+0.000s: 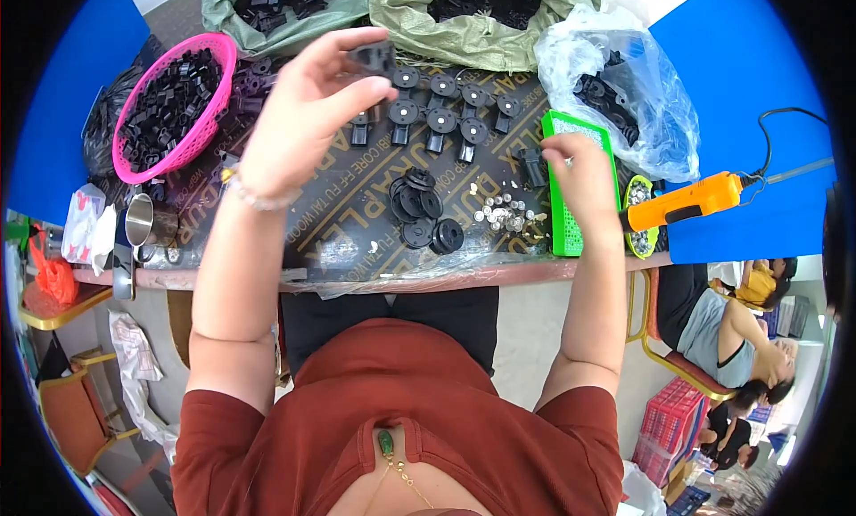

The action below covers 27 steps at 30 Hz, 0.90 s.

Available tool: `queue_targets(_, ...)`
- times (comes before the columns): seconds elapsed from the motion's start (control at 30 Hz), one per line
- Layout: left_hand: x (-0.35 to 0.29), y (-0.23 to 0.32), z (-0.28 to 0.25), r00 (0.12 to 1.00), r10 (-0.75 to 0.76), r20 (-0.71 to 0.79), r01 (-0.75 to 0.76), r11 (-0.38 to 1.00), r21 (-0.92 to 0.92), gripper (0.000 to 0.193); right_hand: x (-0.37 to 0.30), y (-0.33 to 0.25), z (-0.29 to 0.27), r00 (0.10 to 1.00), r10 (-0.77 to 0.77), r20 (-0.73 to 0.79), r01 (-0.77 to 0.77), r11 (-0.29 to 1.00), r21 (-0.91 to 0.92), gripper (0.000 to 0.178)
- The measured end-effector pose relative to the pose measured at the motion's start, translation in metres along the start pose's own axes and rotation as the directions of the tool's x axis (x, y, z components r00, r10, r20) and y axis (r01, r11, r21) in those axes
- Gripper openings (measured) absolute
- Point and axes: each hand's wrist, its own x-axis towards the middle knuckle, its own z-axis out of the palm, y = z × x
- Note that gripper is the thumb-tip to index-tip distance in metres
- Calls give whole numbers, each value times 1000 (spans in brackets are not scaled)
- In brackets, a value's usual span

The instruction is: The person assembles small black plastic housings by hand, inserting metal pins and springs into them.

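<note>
Table [312,208]; green tray [563,238], two o'clock. Left hand [303,110], eleven o'clock; right hand [584,173], over tray, grip unclear to me. Black plastic part [374,60], clamped in left grip: slack pinch could drop it. Loose silver discs [508,213], two o'clock: stray wrist could scatter them.

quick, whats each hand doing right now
Left hand: holding a black part.
Right hand: fingers curled over the green tray; can't tell whether it holds anything.

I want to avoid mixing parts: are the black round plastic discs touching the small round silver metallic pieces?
Apart. The head view shows dark tabletop between the black round plastic discs and the small round silver metallic pieces.
</note>
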Motion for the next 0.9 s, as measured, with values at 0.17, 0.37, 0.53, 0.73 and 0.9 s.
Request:
queue_targets(0.17, 15, -64, 20, 990, -119, -75, 94, 956, -276, 47, -14, -15, 31, 988, 61, 141, -6, 933, -361, 35)
queue_targets(0.37, 4, -80, 16, 968, -252, -14, 226, 889, -399, 44, -16, -1, 49, 998, 18, 60, 12, 885, -465, 42)
queue_targets(0.53, 4, -82, 17, 947, -320, -7, 265, 796, -545, 45, -18, -12, 59, 920, 364, 145, -391, 880, 269, 59)
queue_targets(0.73, 2, -83, 18, 941, -337, 2, 281, 780, -560, 44, -23, -16, 59, 942, 335, 33, -336, 927, 169, 47)
queue_targets(0.9, 1, -82, 19, 944, -330, 2, 275, 785, -554, 45, -32, -25, 36, 992, 103, 74, -101, 995, -28, 6)
